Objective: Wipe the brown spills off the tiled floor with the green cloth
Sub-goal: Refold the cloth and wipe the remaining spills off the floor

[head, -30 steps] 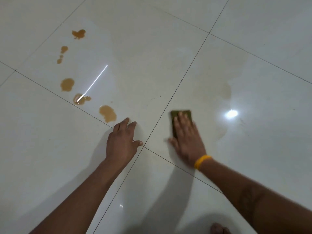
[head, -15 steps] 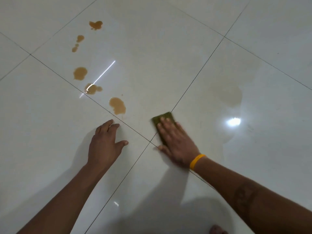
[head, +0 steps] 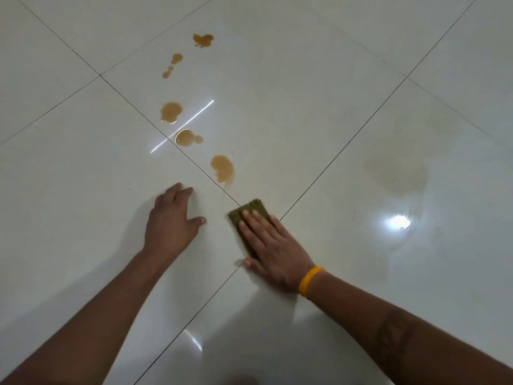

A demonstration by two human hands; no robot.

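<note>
My right hand (head: 273, 245) was flat on the green cloth (head: 249, 218), fingers stretched out and pressing it down onto the tiled floor (head: 305, 93) rather than gripping it. The cloth sat right where four tiles met, with its far edge poking out past my fingertips (head: 254, 213). I had a yellow band (head: 309, 280) on that wrist.

My left hand (head: 172, 220) was just beside it on the next tile over, palm down and open, thumb sticking out toward the cloth, holding nothing, only propped on the floor.

The brown spills (head: 222, 168) ran in a line away from me. The nearest one was just past the cloth, close to the grout line, with a little streaky tail at its near end. Beyond that came a puddle (head: 186, 137) near the grout line, then a rounder one (head: 170, 112), a couple of small drips (head: 175, 59), and the farthest blot (head: 203, 40).

Off to the right there was a faint, pale brownish smear (head: 397, 173) on the tile, with a wet sheen and a bright light glare (head: 399, 222) near it.
</note>
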